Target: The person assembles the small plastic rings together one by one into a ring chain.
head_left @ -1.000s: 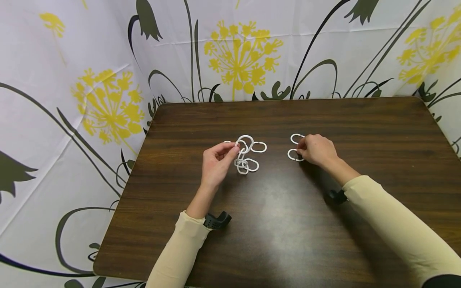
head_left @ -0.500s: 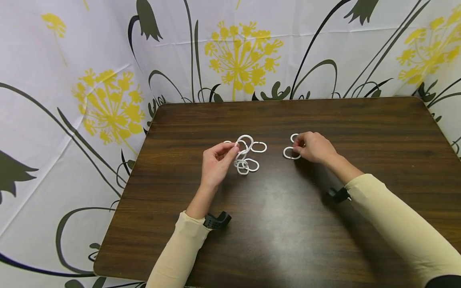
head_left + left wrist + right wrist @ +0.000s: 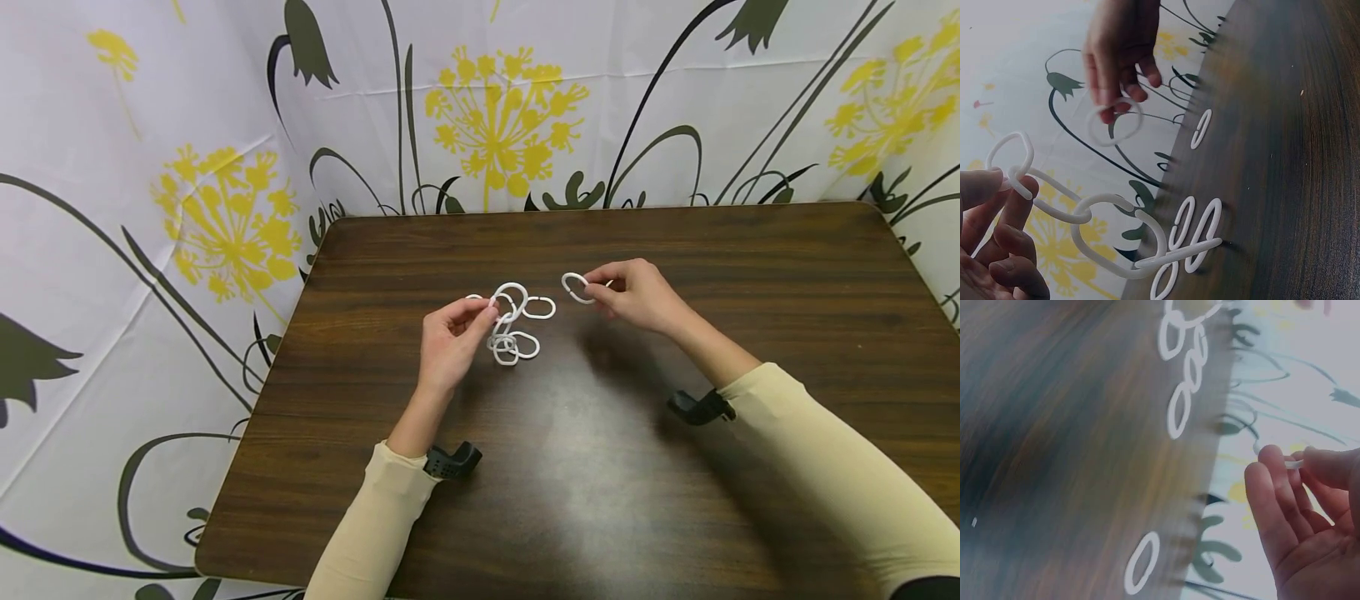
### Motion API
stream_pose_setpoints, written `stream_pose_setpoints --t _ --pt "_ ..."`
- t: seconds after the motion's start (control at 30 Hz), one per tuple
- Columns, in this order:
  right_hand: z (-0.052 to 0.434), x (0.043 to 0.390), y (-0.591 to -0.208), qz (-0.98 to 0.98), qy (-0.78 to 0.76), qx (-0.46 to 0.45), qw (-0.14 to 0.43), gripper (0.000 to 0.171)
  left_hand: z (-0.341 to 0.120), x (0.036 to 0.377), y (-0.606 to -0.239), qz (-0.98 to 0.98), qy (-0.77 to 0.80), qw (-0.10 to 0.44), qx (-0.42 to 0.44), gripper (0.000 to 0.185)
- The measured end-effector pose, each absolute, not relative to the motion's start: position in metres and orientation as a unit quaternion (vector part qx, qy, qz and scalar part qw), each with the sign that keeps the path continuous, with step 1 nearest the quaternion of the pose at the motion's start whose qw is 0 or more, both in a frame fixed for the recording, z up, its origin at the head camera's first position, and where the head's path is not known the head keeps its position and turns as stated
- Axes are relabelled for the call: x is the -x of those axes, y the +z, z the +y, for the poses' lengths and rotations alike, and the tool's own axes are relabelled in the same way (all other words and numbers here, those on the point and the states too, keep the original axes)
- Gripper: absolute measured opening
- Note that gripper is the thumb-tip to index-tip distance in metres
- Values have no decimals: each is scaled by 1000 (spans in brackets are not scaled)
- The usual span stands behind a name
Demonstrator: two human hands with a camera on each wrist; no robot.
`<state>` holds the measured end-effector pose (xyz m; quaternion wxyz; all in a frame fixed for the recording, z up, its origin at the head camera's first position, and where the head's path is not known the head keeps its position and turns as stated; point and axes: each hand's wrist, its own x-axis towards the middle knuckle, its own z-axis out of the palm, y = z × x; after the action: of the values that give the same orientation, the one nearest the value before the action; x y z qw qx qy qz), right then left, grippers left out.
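My left hand (image 3: 448, 343) pinches the top link of a chain of white plastic links (image 3: 1077, 244) between thumb and forefinger. The chain hangs down, and its lowest links reach the pile near the tabletop. Each link is an oval ring; on some a small gap shows. My right hand (image 3: 639, 295) holds a separate white link (image 3: 574, 275) at its fingertips, raised above the table and apart from the chain. In the right wrist view, the fingers mostly hide that link.
Loose links (image 3: 540, 317) lie beside and behind the chain on the dark wood table (image 3: 585, 500). Another single link (image 3: 1155, 541) lies farther right, mostly hidden by the right hand in the head view. A flower-patterned white cloth (image 3: 360, 125) hangs behind the table's far edge.
My right hand has picked up one of the two links at the right, lifting it and carrying it left toward the chain. My left hand has stayed nearly still.
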<state>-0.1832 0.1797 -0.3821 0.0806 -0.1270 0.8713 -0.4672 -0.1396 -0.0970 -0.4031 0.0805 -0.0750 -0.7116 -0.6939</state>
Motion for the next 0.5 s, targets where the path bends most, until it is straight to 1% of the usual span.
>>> stream_pose_setpoints --t 0.13,0.27,0.5 --pt "170 178 -374 843 -516 132 77 22 -97 139 -403 -711 -694 80 77 19" --pt "161 172 -365 810 -567 140 58 22 -98 139 -403 -715 -689 81 81 18" --pt "143 157 -350 757 -621 199 24 20 -97 139 -404 -716 -687 84 84 17"
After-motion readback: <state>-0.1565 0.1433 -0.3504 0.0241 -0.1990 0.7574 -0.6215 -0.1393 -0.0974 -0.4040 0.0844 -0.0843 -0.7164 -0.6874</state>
